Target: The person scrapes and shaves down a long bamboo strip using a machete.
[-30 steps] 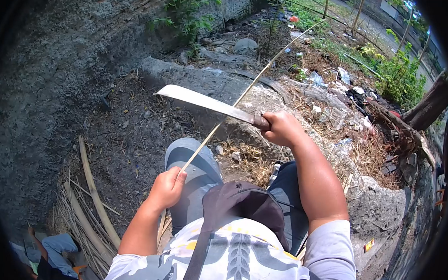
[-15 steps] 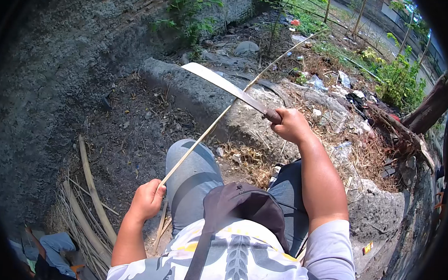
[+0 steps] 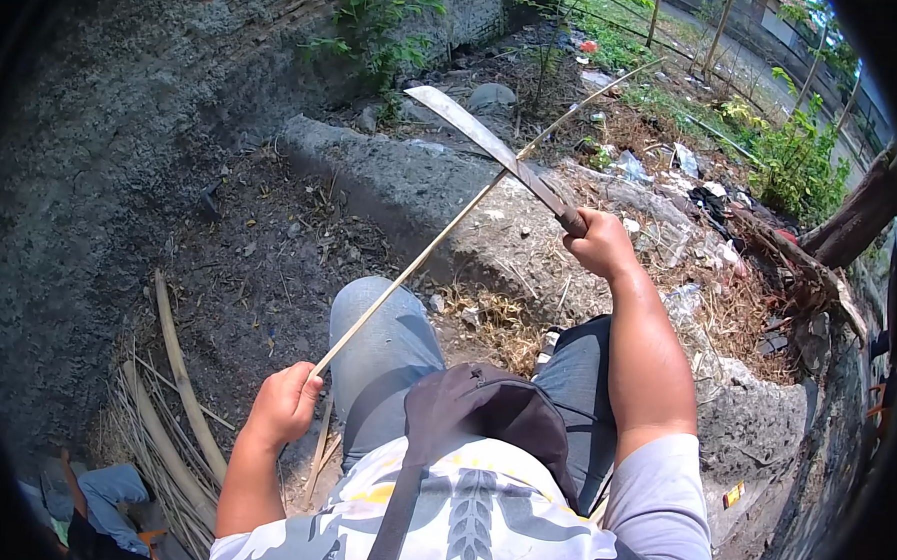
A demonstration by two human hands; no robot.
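Note:
My left hand point(image 3: 285, 405) is closed round the near end of a long thin bamboo strip point(image 3: 416, 264), which slants up and away to the right across my left knee. In my right hand point(image 3: 602, 245) is the dark handle of a machete point(image 3: 475, 133), its broad pale blade pointing up and to the left. The blade crosses the strip a little beyond its middle and appears to touch it. A dark waist bag point(image 3: 488, 417) rests on my lap.
On the left lie a bundle of thin strips point(image 3: 155, 467) and thicker bamboo pieces point(image 3: 189, 374). Another person's leg point(image 3: 114, 501) shows at lower left. A concrete block point(image 3: 373, 177) lies ahead, a rough wall point(image 3: 103, 165) at left, and litter and a tree stump point(image 3: 857, 213) at right.
My right hand has moved slightly away and to the right, carrying the machete farther along the strip, and the blade now points more steeply upward. My left hand has barely shifted.

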